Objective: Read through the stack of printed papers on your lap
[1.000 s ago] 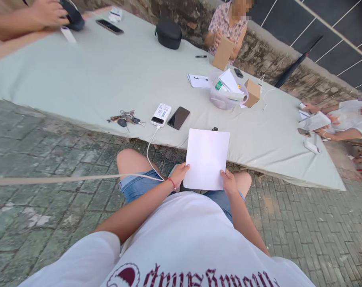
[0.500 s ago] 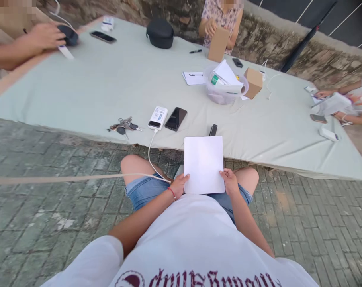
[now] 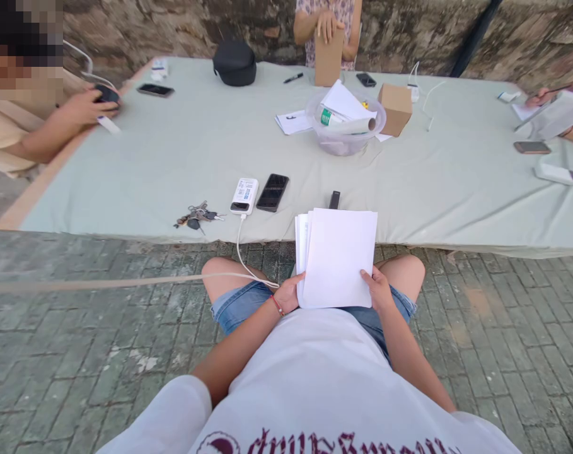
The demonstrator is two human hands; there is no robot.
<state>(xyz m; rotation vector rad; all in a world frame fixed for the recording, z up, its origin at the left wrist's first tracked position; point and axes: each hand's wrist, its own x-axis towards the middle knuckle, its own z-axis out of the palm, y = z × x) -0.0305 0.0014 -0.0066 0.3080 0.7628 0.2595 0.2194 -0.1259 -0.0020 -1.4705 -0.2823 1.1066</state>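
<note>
Over my lap I hold a stack of white paper sheets. The top sheet looks blank and is offset to the right, so edges of lower sheets, one with faint print, show on the left. My left hand is closed on the left edge, thumb on top. My right hand pinches the lower right edge, its thumb lying on the top sheet. The fingers under the paper are hidden. Just beyond the stack's far edge lies a small black object on the table.
On the cloth-covered table lie keys, a white power bank with a cable, and a phone. Farther back stand a plastic basin with papers, a cardboard box and a black case. Other people sit around the table.
The top sheet has shifted right over the stack, baring the sheets beneath on the left. My right hand moved right with it. The camera view has turned and shifted a little.
</note>
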